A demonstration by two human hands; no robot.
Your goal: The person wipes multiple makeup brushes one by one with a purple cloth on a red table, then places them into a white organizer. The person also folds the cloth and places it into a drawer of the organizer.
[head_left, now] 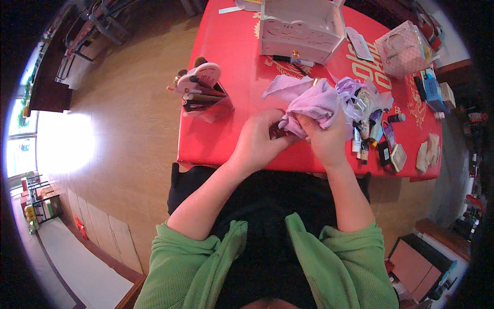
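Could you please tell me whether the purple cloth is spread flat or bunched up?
Bunched up: the right hand holds the purple cloth in crumpled, overlapping folds.

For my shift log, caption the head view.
Right hand holding a purple cloth, left hand at its edge, over a red table with brushes and cosmetics.

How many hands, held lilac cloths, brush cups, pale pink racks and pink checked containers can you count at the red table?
Hands: 2 (left hand, right hand)
Held lilac cloth: 1
Brush cup: 1
Pale pink rack: 1
Pink checked container: 1
Total: 6
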